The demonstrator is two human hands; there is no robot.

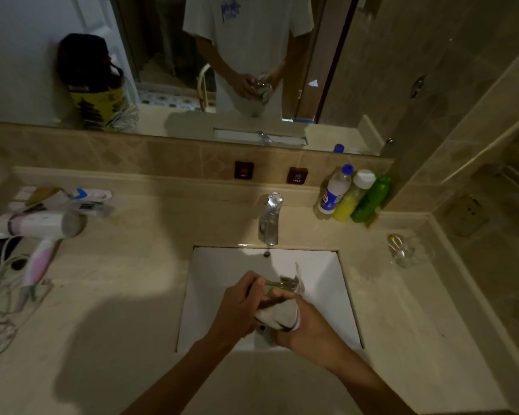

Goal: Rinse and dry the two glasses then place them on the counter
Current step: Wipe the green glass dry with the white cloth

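Note:
Over the white sink [210,283] I hold a clear glass [277,287] wrapped in a white cloth [277,317]. My left hand [237,310] grips the glass near its rim. My right hand [309,327] clasps the cloth around the glass's lower part, so most of the glass is hidden. A second clear glass [405,250] lies on the counter [126,295] to the right of the sink, apart from both hands.
A chrome tap [270,218] stands behind the sink, no water running. Three bottles [352,197] stand at the back right. A hair dryer [39,232] with its cord and some packets lie on the left counter. A mirror [168,61] covers the wall.

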